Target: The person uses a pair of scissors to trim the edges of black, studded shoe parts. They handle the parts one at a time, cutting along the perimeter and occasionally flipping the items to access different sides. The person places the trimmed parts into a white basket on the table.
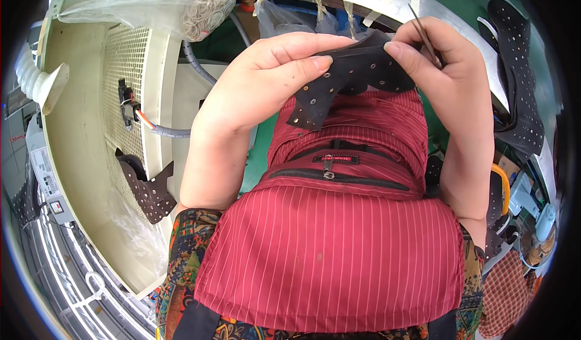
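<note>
A black piece of leather-like material point(315, 92) dotted with small metal eyelets is held up before my chest. My left hand point(266, 73) pinches its folded upper edge between thumb and fingers. At the other end, my right hand point(445, 58) grips the same piece between thumb and forefinger. A slim, dark, pointed tool, like tweezers point(419, 22), is also tucked in my right hand, its tip pointing up and away. The lower part of the piece hangs loose, with rounded and angular outlines. My fingers cover part of its upper edge.
To the left stands a cream-coloured tray point(78, 128) with a mesh panel and another eyelet-studded dark piece point(148, 188). A clear bag of rubber bands point(209, 16) lies at its far end. More studded black pieces point(514, 67) lie at right. A white hose nozzle point(51, 89) hangs far left.
</note>
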Motion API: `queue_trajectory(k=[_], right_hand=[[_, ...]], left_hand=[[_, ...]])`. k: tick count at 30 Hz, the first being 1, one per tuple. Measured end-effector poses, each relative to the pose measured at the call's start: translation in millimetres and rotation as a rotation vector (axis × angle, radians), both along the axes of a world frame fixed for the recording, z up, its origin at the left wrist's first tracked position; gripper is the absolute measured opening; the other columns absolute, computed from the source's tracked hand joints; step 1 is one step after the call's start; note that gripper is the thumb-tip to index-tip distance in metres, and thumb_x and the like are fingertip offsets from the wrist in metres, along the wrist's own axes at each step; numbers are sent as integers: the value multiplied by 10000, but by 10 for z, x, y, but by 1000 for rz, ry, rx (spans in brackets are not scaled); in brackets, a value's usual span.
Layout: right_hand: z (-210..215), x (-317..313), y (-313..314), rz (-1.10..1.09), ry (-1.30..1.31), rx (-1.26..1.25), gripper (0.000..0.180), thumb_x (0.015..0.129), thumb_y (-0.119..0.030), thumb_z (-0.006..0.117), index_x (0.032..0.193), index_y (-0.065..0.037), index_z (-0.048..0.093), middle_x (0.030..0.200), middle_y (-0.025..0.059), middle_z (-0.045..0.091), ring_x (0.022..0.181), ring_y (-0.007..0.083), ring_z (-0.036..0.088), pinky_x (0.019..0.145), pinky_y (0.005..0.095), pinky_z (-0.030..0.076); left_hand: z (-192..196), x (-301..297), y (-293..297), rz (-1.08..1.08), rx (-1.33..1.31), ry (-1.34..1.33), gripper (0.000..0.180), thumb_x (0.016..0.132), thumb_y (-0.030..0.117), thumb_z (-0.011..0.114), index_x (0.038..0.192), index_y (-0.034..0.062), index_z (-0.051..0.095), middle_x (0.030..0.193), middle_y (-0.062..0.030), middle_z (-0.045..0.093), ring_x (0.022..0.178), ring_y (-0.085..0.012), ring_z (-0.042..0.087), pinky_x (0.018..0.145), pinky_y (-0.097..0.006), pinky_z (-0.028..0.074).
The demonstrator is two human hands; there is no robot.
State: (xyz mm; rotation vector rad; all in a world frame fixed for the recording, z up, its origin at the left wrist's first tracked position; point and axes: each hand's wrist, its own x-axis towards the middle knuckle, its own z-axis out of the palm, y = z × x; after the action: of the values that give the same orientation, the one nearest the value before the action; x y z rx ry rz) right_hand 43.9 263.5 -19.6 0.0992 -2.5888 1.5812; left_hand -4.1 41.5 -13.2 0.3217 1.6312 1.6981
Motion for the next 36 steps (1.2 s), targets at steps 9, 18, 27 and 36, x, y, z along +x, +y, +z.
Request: queue_trajectory(k=[9,18,27,36], right_hand=[[-62,-70,-23,14,-76,-47,95,818,-72,655,853,-1,602,672,-49,529,626,9,459,554,165,354],[-141,-122,2,216,-66,-104,115,854,-103,617,887,8,610,692,-43,531,658,20,468,571,182,379],[-28,-117,3,299,-3,37,158,824,-92,632,790,17,523,634,14,427,591,82,375,519,259,325],[-52,-55,-77,269,61,119,177,801,-102,658,814,18,528,637,75,436,572,157,371,523,288,333]], left_hand=[[-27,28,-20,6,60,-10,322,889,79,530,1189,-32,566,1082,-100,634,985,-143,599,879,-258,457],[0,10,-74,-77,19,120,323,875,44,496,1175,-54,565,1108,-138,624,1028,-177,593,902,-271,451],[106,-119,-148,-277,-153,275,333,856,6,543,1185,-41,558,1093,-120,624,992,-146,587,873,-269,452],[111,-54,133,-234,-511,865,183,793,76,650,959,1,665,791,-85,673,693,-136,631,639,-251,488]])
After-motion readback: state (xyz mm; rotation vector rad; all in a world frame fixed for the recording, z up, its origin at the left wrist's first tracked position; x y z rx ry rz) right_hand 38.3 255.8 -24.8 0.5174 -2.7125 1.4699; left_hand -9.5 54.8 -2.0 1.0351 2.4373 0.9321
